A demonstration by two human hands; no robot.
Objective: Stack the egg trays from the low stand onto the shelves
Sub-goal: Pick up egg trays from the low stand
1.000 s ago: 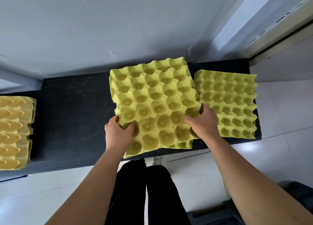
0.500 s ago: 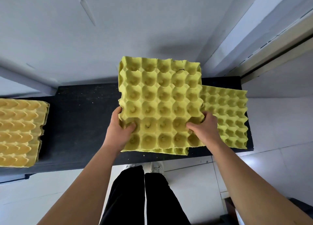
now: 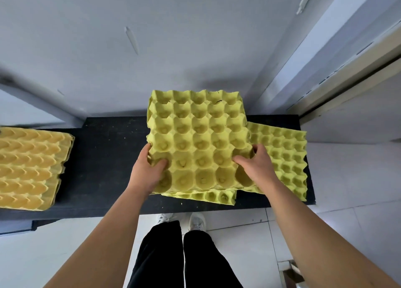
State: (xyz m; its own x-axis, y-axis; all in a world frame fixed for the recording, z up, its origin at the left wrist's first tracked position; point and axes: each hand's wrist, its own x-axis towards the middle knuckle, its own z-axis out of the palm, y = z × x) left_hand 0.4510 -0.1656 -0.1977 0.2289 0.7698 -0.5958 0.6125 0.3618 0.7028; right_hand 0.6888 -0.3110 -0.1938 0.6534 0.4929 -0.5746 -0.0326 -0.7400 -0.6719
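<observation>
The black worktop [image 3: 104, 161], a low stand set against a grey wall [image 3: 173, 38], is the reference for all positions.

1. Containers. A yellow-green egg tray [image 3: 197, 140] is held over the middle of the worktop, cups facing up and showing bare pulp bottoms. A strip of a second tray [image 3: 208, 196] projects below its near edge; whether the two touch cannot be told. A yellow-green tray stack [image 3: 284, 157] lies on the worktop's right end, partly covered by the held tray. An orange-yellow tray stack [image 3: 28, 168] lies on the left end, well apart.

2. Hands. The left hand [image 3: 147, 170] grasps the held tray at its near left corner: thumb on top in a cup, fingers under the edge. The right hand [image 3: 258, 166] grasps the near right edge the same way, thumb on top. Each grip is clenched on the tray. Both bare forearms reach forward over the worktop's near edge.

3. Orientation. The held tray counts five cups across and six deep, so its long axis runs from the worktop's near edge toward the wall
</observation>
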